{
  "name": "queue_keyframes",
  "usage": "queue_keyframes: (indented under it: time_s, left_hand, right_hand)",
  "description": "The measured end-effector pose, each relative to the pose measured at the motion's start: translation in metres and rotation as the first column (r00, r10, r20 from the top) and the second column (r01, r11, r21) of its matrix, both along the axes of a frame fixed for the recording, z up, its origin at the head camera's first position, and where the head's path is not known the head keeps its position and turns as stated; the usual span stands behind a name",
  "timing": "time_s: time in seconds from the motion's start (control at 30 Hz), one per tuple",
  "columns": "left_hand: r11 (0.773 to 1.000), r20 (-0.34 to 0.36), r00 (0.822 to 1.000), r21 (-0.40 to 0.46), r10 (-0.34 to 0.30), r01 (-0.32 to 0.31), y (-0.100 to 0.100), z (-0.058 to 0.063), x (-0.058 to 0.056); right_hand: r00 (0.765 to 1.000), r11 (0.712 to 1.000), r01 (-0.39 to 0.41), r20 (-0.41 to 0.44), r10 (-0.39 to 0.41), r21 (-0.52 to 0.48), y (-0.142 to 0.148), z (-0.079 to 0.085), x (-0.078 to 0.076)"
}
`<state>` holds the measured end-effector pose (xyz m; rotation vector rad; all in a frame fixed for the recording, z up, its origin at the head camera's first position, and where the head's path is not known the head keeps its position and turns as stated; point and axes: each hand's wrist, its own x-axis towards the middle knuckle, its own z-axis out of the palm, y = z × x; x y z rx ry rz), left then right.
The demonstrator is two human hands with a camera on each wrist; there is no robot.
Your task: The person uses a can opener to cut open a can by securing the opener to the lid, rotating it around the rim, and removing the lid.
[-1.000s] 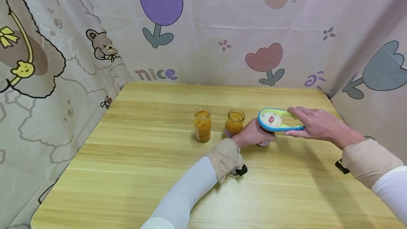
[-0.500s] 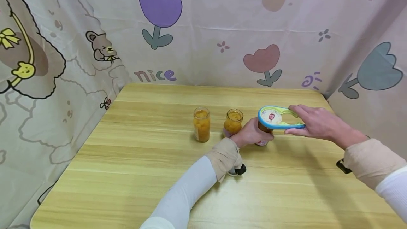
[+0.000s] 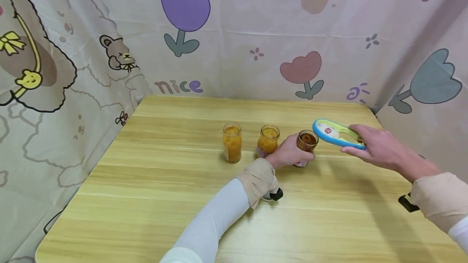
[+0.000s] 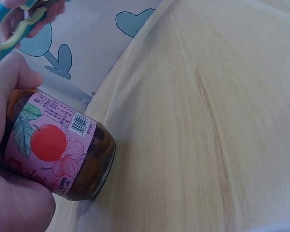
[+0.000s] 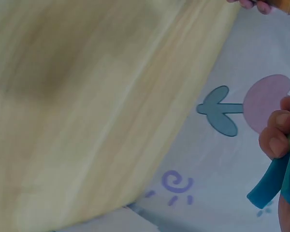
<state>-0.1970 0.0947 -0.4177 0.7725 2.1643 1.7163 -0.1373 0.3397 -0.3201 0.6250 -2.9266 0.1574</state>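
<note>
My left hand (image 3: 289, 152) grips a glass jar (image 3: 306, 144) of dark brown contents, upright on the table. Its mouth is uncovered. In the left wrist view the jar's pink label (image 4: 63, 145) shows a red fruit and a barcode. Just right of the jar, my right hand (image 3: 384, 147) holds a blue and green jar opener (image 3: 341, 143) by its handles. A white patterned lid (image 3: 328, 130) with a red mark sits in the opener's round end, apart from the jar. At the right wrist view's edge, fingers wrap the opener's blue handle (image 5: 270, 186).
Left of the gripped jar stand two glass jars with orange contents and no lids: a short one (image 3: 268, 139) close to my left hand and a taller one (image 3: 232, 145) farther left. The wooden table (image 3: 153, 173) meets a printed curtain (image 3: 234, 52) at back and sides.
The jar opener has moved off the jar to the right, with the lid in it, and the jar's mouth now shows. My left hand has stayed on the jar.
</note>
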Motion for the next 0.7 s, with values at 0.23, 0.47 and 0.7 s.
queue_keyframes:
  time_s: [0.23,0.47,0.7]
  left_hand:
    - [1.000,-0.017,1.000,-0.025,0.010,-0.011,0.001,0.000,0.000]
    - [1.000,-0.013,1.000,-0.025,0.002,-0.002,0.000,0.001,0.000]
    - [1.000,0.003,1.000,0.008,-0.015,0.015,-0.001,0.001,0.001]
  right_hand:
    - [1.000,0.999,0.013,0.018,-0.012,-0.052,0.013,-0.024,0.011]
    - [0.999,0.992,0.020,0.053,-0.013,-0.123,0.019,-0.045,0.022]
    - [0.994,0.995,0.002,0.113,0.009,-0.097,0.021,-0.054,0.035]
